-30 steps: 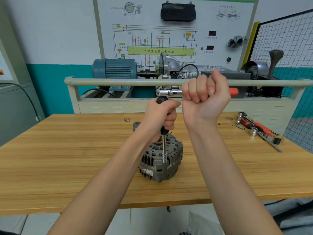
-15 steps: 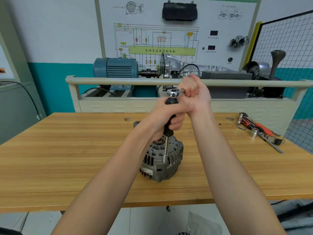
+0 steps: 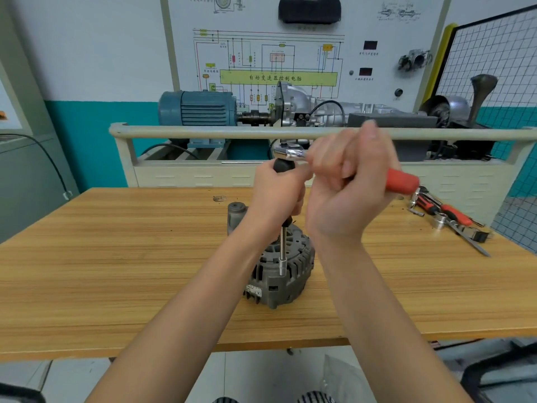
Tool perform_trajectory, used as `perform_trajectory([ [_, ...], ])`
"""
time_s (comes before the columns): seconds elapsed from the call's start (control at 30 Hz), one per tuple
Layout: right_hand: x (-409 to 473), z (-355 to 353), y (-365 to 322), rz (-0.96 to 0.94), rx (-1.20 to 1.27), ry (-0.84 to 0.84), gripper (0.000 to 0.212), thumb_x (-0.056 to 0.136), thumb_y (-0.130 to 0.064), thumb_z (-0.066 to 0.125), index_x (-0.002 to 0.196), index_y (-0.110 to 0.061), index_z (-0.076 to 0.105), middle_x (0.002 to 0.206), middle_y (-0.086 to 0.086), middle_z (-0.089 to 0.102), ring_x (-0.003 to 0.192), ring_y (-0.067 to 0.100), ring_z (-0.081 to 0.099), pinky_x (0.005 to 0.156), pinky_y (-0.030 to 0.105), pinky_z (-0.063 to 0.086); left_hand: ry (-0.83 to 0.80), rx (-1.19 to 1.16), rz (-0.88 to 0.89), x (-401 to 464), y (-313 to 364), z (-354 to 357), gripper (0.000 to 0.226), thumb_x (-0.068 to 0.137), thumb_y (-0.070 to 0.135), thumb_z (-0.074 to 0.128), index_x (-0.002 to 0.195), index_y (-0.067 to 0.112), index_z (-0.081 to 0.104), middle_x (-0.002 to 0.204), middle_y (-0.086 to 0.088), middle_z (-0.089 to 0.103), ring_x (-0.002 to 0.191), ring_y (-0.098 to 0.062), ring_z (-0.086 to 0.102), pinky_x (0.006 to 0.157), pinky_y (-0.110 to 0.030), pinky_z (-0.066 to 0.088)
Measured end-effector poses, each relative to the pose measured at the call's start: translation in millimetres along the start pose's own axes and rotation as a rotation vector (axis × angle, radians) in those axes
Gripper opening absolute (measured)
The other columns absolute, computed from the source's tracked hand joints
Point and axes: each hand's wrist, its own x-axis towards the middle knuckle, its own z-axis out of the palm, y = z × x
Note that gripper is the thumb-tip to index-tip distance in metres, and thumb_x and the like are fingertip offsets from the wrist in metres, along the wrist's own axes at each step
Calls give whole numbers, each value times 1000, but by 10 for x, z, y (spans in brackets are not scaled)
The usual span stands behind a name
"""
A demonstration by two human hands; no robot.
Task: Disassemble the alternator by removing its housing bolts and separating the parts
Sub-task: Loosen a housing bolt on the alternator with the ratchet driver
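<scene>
A grey alternator [image 3: 286,273] stands on the wooden table [image 3: 116,257], its finned housing facing up. A black-handled driver with a steel extension and socket [image 3: 282,258] stands upright on a housing bolt near the alternator's front rim. My left hand [image 3: 276,196] grips the black handle. A chrome ratchet [image 3: 290,152] with a red grip [image 3: 402,181] sits on top of the driver. My right hand [image 3: 351,187], blurred by motion, is curled round the ratchet's handle, the red end sticking out to the right.
Loose tools [image 3: 449,221] with red handles and a socket lie at the table's right side. Behind the table stands a training rig with a rail [image 3: 203,132], a blue motor [image 3: 197,109] and a gearbox. A wire mesh panel [image 3: 494,53] is at the right.
My right hand swung the ratchet: from a raised fist a second ago, inward over the driver's top, then back out to the right. My left hand stayed on the driver handle.
</scene>
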Motion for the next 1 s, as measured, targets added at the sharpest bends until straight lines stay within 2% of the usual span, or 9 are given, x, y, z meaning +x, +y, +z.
perform_trajectory([
  [0.1, 23, 1, -15, 57, 20, 2, 43, 85, -6, 46, 44, -21, 42, 39, -7, 31, 37, 9, 24, 47, 27, 21, -1, -4, 25, 2, -29, -36, 35, 87, -3, 55, 60, 14, 40, 48, 0, 31, 38, -10, 25, 38, -16, 22],
  [0.2, 175, -128, -75, 300, 241, 83, 53, 91, -11, 38, 39, -20, 35, 36, -7, 22, 36, 10, 15, 41, 25, 22, -234, -104, 19, 16, -7, -150, 37, 81, 1, 59, 52, 20, 44, 44, 5, 33, 38, -10, 28, 39, -18, 27],
  [0.33, 371, -303, -12, 601, 493, 261, 46, 82, -13, 43, 38, -19, 32, 33, -6, 21, 30, 9, 17, 34, 21, 23, -459, -152, 44, 85, 77, -227, 34, 75, 4, 62, 47, 19, 51, 43, 2, 41, 38, -14, 41, 45, -21, 38],
  [0.47, 526, -457, 111, 864, 666, 408, 51, 86, -11, 40, 36, -14, 29, 30, -1, 21, 36, 8, 7, 37, 19, 15, -671, -190, -130, 68, 86, -177, 38, 73, 13, 62, 42, 19, 41, 34, 7, 34, 28, -5, 27, 36, -16, 21],
  [0.57, 568, -506, 180, 942, 676, 465, 57, 91, -13, 36, 34, -12, 27, 29, 0, 20, 38, 7, 6, 37, 18, 14, -572, -153, -153, 56, 60, -132, 44, 76, 10, 54, 38, 22, 36, 33, 8, 27, 27, -4, 19, 37, -15, 13],
  [0.7, 532, -413, 98, 835, 655, 414, 50, 83, -11, 39, 35, -16, 29, 30, -3, 20, 33, 10, 7, 34, 20, 16, -428, -148, -85, 11, 63, -130, 42, 75, 10, 52, 39, 22, 33, 34, 7, 24, 28, -6, 16, 38, -13, 14],
  [0.8, 441, -325, -49, 688, 545, 323, 51, 87, -11, 37, 37, -18, 31, 32, -4, 20, 35, 10, 10, 37, 21, 18, -313, -138, -54, -28, 56, -102, 41, 74, 8, 52, 41, 22, 31, 36, 7, 23, 30, -7, 15, 38, -12, 15],
  [0.9, 258, -225, -142, 471, 345, 200, 55, 96, -11, 31, 41, -19, 32, 36, -5, 21, 37, 11, 14, 41, 25, 22, -202, -107, -36, -39, 54, -60, 50, 83, -1, 51, 44, 21, 29, 37, 8, 23, 31, -6, 15, 37, -12, 17],
  [1.0, 57, -91, -133, 202, 150, 59, 45, 90, -8, 38, 46, -18, 36, 38, -4, 27, 37, 11, 21, 46, 29, 21, -97, -64, -8, -53, 48, -16, 47, 87, -7, 46, 51, 18, 29, 40, 6, 23, 34, -8, 15, 38, -13, 17],
])
